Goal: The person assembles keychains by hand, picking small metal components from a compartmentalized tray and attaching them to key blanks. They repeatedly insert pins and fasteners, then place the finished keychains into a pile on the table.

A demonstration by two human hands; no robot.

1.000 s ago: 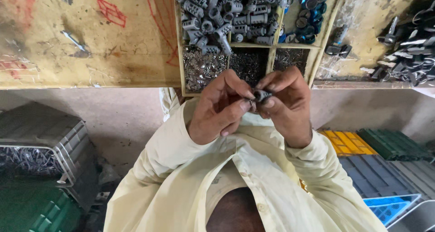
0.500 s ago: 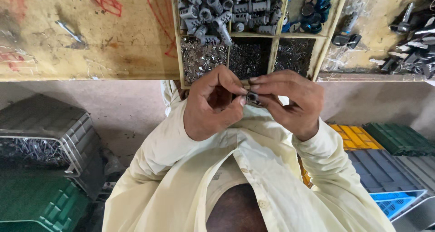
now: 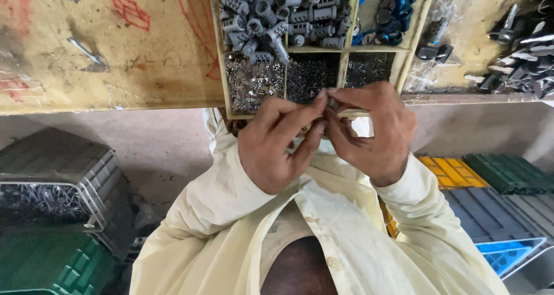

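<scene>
Change since earlier frames: both hands stay joined at the fingertips over the tray's front edge; they now sit slightly higher against the tray, and the fingers have shifted around the part.
Left hand (image 3: 277,145): fingers curled, thumb and forefinger pinched on the small dark metal part (image 3: 333,104).
Right hand (image 3: 372,130): fingers bent, tips closed on the same part from the opposite side; the two hands touch at the fingertips.
Part position: between the fingertips of both hands, mostly hidden by them; shape cannot be told.
Beyond the hands: partitioned wooden tray (image 3: 219,53) on the scratched yellow wooden bench (image 3: 104,47).
Far tray compartment: grey metal lock cylinders (image 3: 271,12), heaped.
Near tray compartments: tiny silvery metal pieces (image 3: 251,81) just beyond the left hand; darker fine pieces (image 3: 309,73) just beyond the fingertips.
Beyond the right hand: blue and black rings (image 3: 392,12) in a tray compartment; dark metal keys (image 3: 525,53) farther out on the bench.
Below the hands: cream shirt (image 3: 346,226), sleeves to both wrists.
Outside the left hand: grey plastic crate (image 3: 63,179), green plastic crate (image 3: 46,266) nearer the person.
Outside the right hand: yellow, green, grey and blue plastic crates (image 3: 496,185).
</scene>
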